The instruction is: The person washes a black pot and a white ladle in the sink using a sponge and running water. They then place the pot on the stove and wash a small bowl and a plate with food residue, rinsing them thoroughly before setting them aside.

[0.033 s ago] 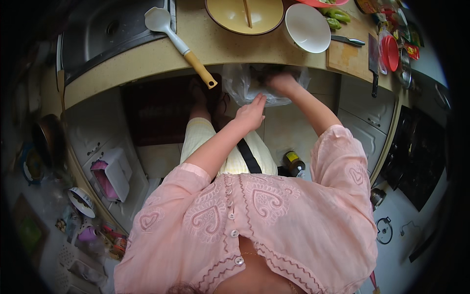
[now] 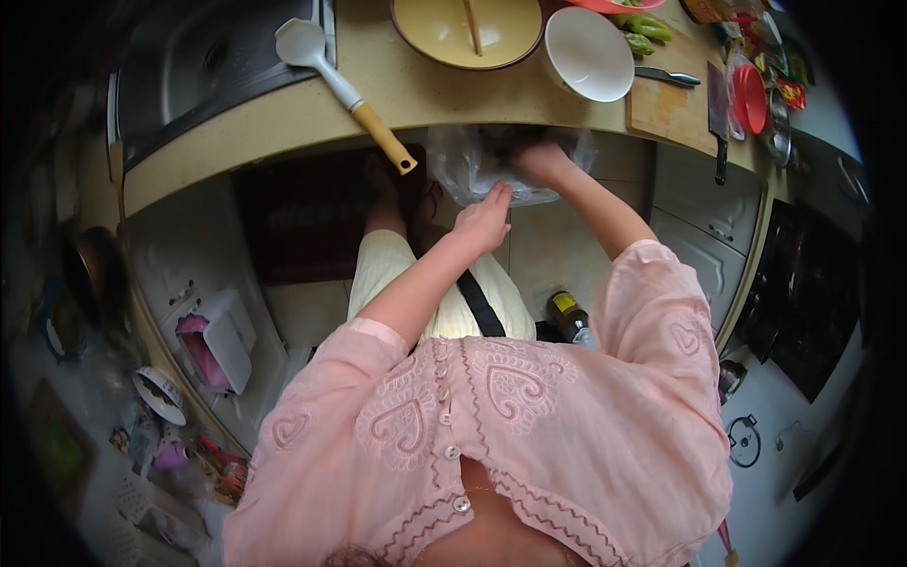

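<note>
Below the counter's front edge hangs a clear plastic bag (image 2: 453, 168). My left hand (image 2: 484, 217) holds its near rim, with the fingers fairly straight over the film and the thumb side low. Reaching into the bag's opening from the right is my right hand (image 2: 542, 163). Its fingers are hidden in shadow next to something dark in the bag, so I cannot make out what they touch. On the counter above lie a white spatula with a yellow handle (image 2: 383, 137), a yellow bowl (image 2: 430, 26) with a wooden stick in it, and a white bowl (image 2: 590, 57).
A cutting board (image 2: 666, 118) holds green peppers (image 2: 644, 28) and a small knife (image 2: 667, 76). The cleaver (image 2: 718, 118) juts over the counter edge at right. A sink (image 2: 213, 66) is at upper left. A dark bottle (image 2: 565, 310) stands on the floor near my legs.
</note>
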Tool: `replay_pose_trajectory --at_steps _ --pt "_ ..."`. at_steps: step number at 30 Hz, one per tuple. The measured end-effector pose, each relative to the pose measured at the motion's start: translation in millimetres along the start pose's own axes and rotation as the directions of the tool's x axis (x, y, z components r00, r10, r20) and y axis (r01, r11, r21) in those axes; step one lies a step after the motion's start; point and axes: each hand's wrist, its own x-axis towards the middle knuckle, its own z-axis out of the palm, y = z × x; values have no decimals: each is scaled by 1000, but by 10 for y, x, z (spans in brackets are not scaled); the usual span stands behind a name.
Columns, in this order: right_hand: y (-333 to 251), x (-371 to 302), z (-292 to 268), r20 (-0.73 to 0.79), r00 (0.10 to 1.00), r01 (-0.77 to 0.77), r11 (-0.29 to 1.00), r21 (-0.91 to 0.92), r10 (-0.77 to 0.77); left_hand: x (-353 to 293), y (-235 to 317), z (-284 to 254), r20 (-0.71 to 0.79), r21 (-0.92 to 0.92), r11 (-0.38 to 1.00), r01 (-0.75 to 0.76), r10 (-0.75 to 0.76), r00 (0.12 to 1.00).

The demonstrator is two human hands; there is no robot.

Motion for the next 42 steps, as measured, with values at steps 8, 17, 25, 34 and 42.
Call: replay_pose_trajectory --at_steps 8,17,25,34,42 --pt "-65 -30 -14 1 1000 9 1000 -11 -9 -9 -38 -1 -10 -5 1000 -10 10 1000" --pt "3 -55 -5 72 995 77 989 -126 -68 29 -96 72 -38 6 1000 -30 30 999" --pt "87 -43 -145 -69 994 75 984 -164 -87 65 -78 30 -44 24 999 -38 39 998" --pt "-411 -236 -180 51 954 297 911 -287 -295 -7 -25 22 36 32 999 -1 0 999" --pt "-167 -4 -186 -201 978 28 985 -169 -62 -4 -61 -33 44 38 999 -6 4 999"
